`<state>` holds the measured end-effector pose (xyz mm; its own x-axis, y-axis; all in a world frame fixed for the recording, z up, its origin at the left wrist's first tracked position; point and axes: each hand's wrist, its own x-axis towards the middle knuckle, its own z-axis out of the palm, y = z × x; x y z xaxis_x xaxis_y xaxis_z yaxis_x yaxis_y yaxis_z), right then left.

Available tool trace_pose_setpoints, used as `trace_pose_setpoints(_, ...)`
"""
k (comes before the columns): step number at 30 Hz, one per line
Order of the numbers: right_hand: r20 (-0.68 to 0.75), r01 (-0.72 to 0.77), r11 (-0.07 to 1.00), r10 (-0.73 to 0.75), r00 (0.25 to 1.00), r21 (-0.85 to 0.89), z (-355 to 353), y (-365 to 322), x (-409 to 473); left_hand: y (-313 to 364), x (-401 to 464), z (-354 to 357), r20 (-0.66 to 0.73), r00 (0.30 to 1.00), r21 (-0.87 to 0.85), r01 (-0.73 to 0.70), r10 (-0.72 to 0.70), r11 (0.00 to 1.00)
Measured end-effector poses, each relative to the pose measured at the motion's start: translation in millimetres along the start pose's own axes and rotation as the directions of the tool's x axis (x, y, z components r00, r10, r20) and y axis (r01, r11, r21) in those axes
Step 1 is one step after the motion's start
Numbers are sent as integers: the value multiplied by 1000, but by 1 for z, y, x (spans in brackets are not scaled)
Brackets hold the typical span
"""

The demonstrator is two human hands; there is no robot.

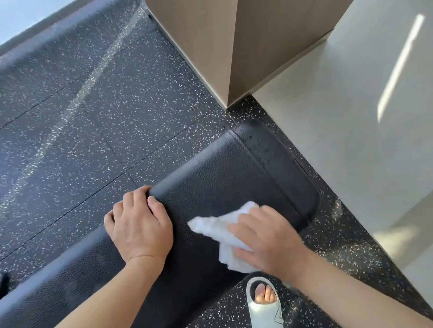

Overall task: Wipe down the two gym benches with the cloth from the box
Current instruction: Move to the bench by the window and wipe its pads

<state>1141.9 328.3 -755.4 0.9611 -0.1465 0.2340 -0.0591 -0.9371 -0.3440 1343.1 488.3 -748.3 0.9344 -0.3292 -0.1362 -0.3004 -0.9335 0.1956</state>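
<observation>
A person leans over a black padded gym bench (211, 178), seen from above through their own eyes. The bench runs from about 8 o'clock, low in the view, up toward 2 o'clock, where its rounded end stops close to a pale wall (356, 124).

The left hand (139, 225) sits at the middle of the view, on the bench's far edge. Its fingers curl over that edge and grip the padding, apparently to brace the body.

The right hand (264, 235) lies toward 4 o'clock from the left one, near the bench's closer edge. Its fingers are stretched out flat, pressing a crumpled white cloth (212, 225) against the bench top. The cloth pokes out from under the fingertips toward the left hand; the two are near but apart.

A foot in a pale open-toed slipper (264, 307) stands on the speckled dark floor (86, 107) at 6 o'clock, just beside the bench. A light wooden column (218, 41) rises at 12 o'clock.

The cloth is out of its box and in use, so wiping of this bench appears under way. How much of the surface is already clean cannot be told. Only one bench shows; the second bench and the box are out of view, so the other bench may remain to be done.
</observation>
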Motion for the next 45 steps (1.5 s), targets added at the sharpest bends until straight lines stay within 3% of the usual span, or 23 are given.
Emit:
trace_pose_setpoints(4,69,19,998,-15,997,-63,-24,43,-8,2,0,-3,13,1000,-5,5,-5,1000)
trace_pose_setpoints(7,-56,-217,974,213,975,-63,-16,51,54,1,0,-3,4,1000,-8,-3,3,1000)
trace_pose_setpoints(10,-144,-446,891,431,891,-88,5,37,138,0,0,-1,10,1000,-2,-2,2,1000)
trace_pose_setpoints(12,-151,-490,865,473,868,-107,21,10,180,-1,0,-1,23,1000,2,3,-3,1000)
trace_pose_setpoints(14,-136,-430,902,422,896,-39,35,-23,188,0,0,-1,21,1000,2,5,-5,1000)
trace_pose_setpoints(17,-167,-288,955,296,940,74,31,-56,129,1,0,-3,35,999,7,14,-14,1000)
trace_pose_setpoints(21,-158,-296,955,289,944,-26,4,-23,16,1,1,-2,12,1000,3,-9,9,1000)
trace_pose_setpoints(25,-84,-167,981,159,984,-95,-7,16,9,0,1,-2,2,1000,-9,-3,3,1000)
trace_pose_setpoints(30,-211,-469,882,449,868,-54,11,32,117,-2,1,1,8,1000,-8,-13,13,1000)
trace_pose_setpoints(32,-208,-492,868,470,858,-66,22,28,171,-2,1,1,15,1000,-4,-12,12,1000)
trace_pose_setpoints(37,-43,-400,912,397,917,-93,36,8,214,0,0,1,5,1000,0,-2,2,1000)
trace_pose_setpoints(39,-76,-397,917,394,916,-35,30,1,186,0,0,1,-4,1000,-3,-6,6,1000)
trace_pose_setpoints(43,-66,-121,992,120,991,-23,13,-8,91,4,0,-1,5,1000,5,4,-4,1000)
trace_pose_setpoints(45,-36,-83,996,81,996,-38,-3,16,48,3,0,-1,0,1000,9,4,-4,1000)
